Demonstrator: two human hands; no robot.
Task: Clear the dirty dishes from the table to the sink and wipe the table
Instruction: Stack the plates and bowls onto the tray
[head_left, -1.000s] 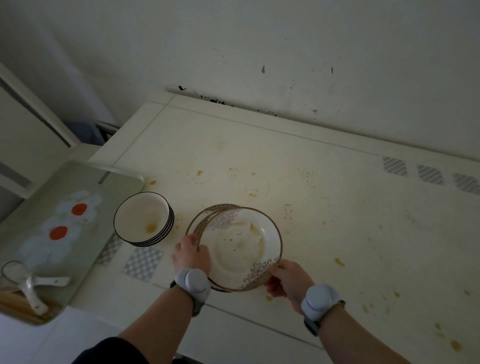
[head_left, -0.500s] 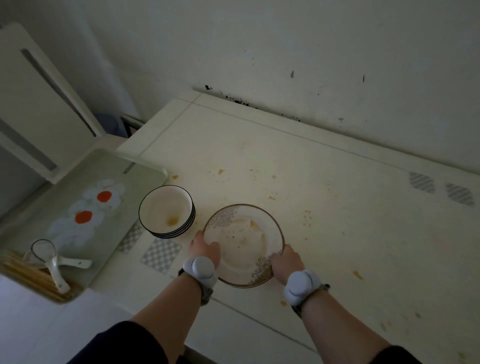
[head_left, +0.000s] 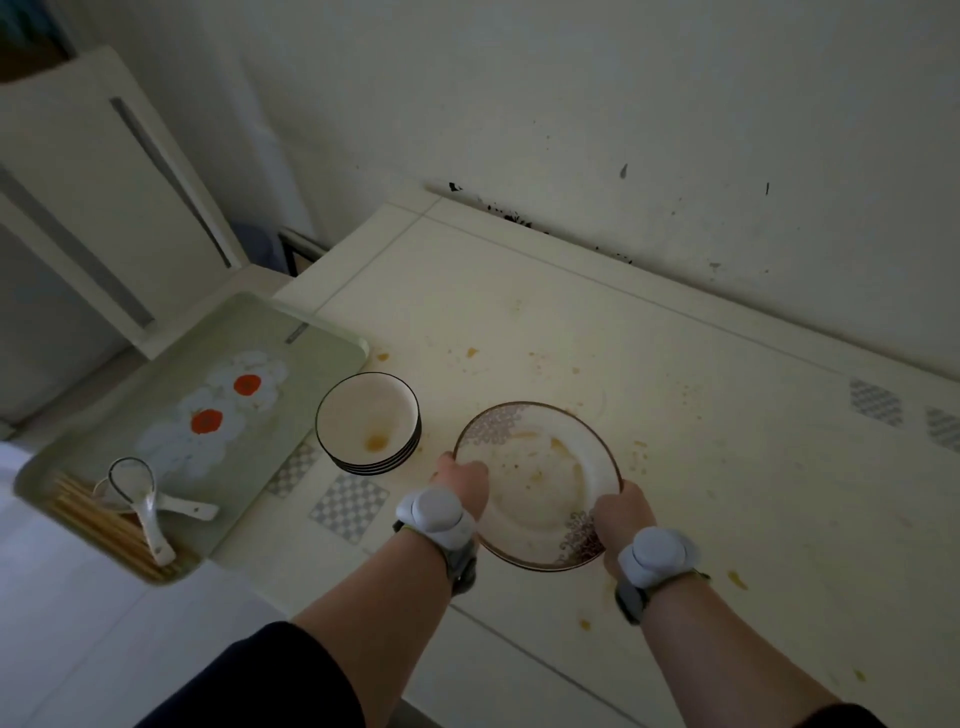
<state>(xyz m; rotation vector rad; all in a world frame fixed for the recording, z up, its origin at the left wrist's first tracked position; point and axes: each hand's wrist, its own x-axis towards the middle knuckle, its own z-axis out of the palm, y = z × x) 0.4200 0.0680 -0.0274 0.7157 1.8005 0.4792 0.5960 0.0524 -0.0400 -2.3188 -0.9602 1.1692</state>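
Plate (head_left: 540, 483) levelled — L hand (head_left: 462, 480) & R hand (head_left: 621, 512) grip rim, fingers (head_left: 470, 470) curled; bowls (head_left: 366, 415) just left.

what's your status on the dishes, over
Gripping gold-rimmed plate by its rim: left hand, right hand. Close on its left, bowl stack. Food stains across table.

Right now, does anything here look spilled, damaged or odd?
Yes. Orange-brown food spots spatter the table around the plate that the left hand and right hand grip; black marks speckle the wall behind it.
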